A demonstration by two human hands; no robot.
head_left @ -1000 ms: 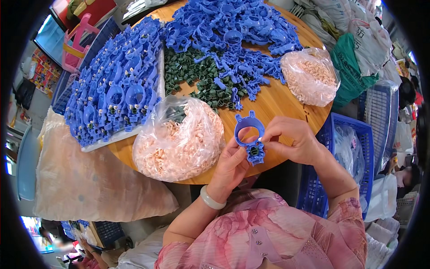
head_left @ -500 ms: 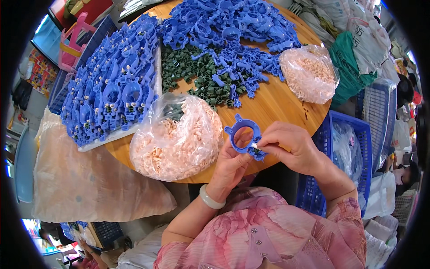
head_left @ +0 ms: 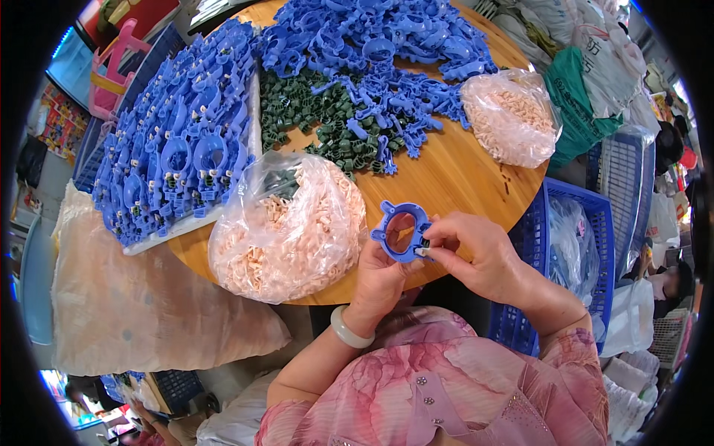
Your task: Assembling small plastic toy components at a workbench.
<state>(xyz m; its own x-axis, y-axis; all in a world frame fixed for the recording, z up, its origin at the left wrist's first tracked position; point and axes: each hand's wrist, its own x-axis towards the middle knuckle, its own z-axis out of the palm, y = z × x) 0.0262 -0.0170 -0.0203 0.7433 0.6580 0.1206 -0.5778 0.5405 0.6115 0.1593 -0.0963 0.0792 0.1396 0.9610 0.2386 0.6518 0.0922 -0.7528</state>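
Note:
Over the table's near edge, my left hand (head_left: 379,279) grips a blue plastic ring-shaped part (head_left: 385,236) with small rounded knobs on its rim. My right hand (head_left: 476,253) pinches at the ring's right side, where a small dark green piece and a pale piece (head_left: 422,252) show between the fingertips. Part of the ring is hidden by fingers. Just left of my left hand sits an open clear bag of small pale peach pieces (head_left: 297,245).
Blue parts (head_left: 379,48) and dark green pieces (head_left: 294,108) are heaped on the round wooden table (head_left: 446,171). A tray at left holds rows of blue assemblies (head_left: 178,156). Another bag of pale pieces (head_left: 511,119) lies at right, near a blue crate (head_left: 520,327).
The blue ring has turned in my left hand and dropped slightly. My right hand has shifted a little lower and nearer me, its fingertips still at the ring's right side.

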